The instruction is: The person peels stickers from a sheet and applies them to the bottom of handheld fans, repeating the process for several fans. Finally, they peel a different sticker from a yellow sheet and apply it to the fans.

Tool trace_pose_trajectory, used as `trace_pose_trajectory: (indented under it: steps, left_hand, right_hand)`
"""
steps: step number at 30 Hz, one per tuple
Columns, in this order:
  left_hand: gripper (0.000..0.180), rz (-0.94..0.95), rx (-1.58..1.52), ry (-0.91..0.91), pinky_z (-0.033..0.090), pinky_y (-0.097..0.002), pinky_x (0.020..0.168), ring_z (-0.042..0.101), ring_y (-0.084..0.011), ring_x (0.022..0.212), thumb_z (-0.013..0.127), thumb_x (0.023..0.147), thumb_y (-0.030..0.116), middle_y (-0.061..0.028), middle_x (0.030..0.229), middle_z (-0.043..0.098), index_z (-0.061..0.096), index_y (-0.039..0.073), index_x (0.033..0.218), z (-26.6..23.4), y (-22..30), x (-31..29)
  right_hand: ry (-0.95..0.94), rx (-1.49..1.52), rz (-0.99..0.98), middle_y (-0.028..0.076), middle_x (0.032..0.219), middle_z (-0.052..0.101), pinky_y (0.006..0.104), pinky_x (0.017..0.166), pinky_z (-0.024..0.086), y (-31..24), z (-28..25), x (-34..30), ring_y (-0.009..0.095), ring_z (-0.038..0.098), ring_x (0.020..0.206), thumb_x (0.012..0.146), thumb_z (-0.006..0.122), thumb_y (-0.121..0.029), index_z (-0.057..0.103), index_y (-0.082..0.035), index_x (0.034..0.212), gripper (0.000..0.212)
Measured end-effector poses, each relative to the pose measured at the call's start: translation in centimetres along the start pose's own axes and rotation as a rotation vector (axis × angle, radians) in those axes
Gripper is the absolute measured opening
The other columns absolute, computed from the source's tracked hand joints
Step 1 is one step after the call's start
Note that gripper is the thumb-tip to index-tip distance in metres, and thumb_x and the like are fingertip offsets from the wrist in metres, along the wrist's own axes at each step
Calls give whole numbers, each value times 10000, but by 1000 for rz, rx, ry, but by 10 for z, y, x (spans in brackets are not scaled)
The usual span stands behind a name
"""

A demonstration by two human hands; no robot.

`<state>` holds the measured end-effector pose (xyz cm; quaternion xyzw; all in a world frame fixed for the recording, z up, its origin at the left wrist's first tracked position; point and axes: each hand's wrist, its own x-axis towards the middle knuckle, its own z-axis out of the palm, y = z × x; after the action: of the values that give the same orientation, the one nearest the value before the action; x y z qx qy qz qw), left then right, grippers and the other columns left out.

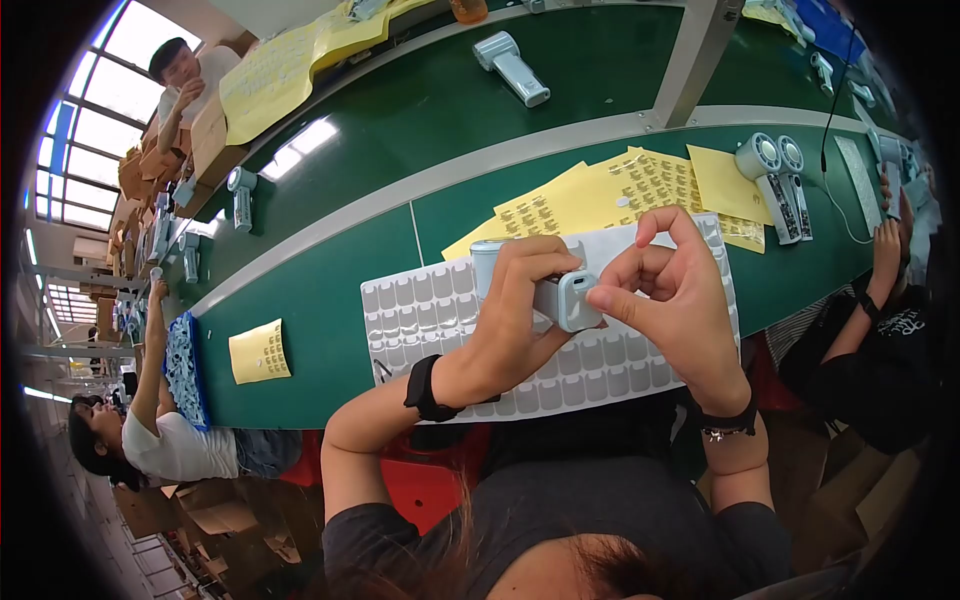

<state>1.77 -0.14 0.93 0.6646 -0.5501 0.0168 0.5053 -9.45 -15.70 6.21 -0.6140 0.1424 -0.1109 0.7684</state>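
Observation:
A light-blue handheld fan (577,302) is gripped in my left hand (505,335), its handle end with a small port turned toward me. The fan's round head (487,262) shows partly behind my left fingers. My right hand (685,305) is at the handle's end, the thumb touching its right edge and the fingers curled in close. Whether a small piece is pinched there I cannot make out. Beneath both hands lies a white sheet with rows of grey stickers (405,292), partly hidden by my arms.
Yellow sticker sheets (555,205) lie fanned out beyond the white sheet. Two fans (780,190) rest at the right, near a thin cable (838,210). A metal post (697,60) rises behind. Another fan (515,70) lies farther back. Co-workers sit at both sides; a small yellow sheet (258,352) lies left.

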Motion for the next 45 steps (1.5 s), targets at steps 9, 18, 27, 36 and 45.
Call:
trace_pose_trajectory:
  steps: [9,18,27,36,45]
  left_hand:
    - [716,-21,-75,-10,470,-390,854,528,-339,1056,828,610,-76,-159,1168,511,467,47,1216,0,-1,-1]
    - [706,-4,-75,10,468,-386,860,531,-336,1051,819,613,-83,-160,1169,517,471,36,1215,2,0,-1]
    - [673,130,-9,-91,432,-427,917,528,-345,1076,808,638,-58,-167,1200,519,477,30,1217,5,1,-12]
    - [690,197,-14,-93,417,-461,961,561,-318,1046,867,665,28,-150,1166,572,458,55,1220,4,1,-1]
    - [608,71,90,-145,332,-523,1102,541,-305,1144,809,709,99,-115,1178,572,520,45,1242,4,4,5]
  right_hand:
    - [-24,60,20,73,820,657,222,704,509,-1,-1,0,109,640,758,825,746,24,370,-81,1058,454]
    - [26,-116,-84,70,815,650,215,675,486,1,6,-4,89,606,715,817,746,34,366,-88,1046,460]
    - [33,-673,90,22,775,594,192,630,414,-3,-17,-7,56,533,709,797,767,-12,410,-93,1087,467]
    - [152,-631,-136,38,774,602,244,645,446,52,-97,75,107,568,712,868,683,-73,658,-12,1010,156]
    - [274,-1221,-345,94,837,688,280,668,502,93,-85,89,189,647,726,811,723,-101,715,-6,839,99]
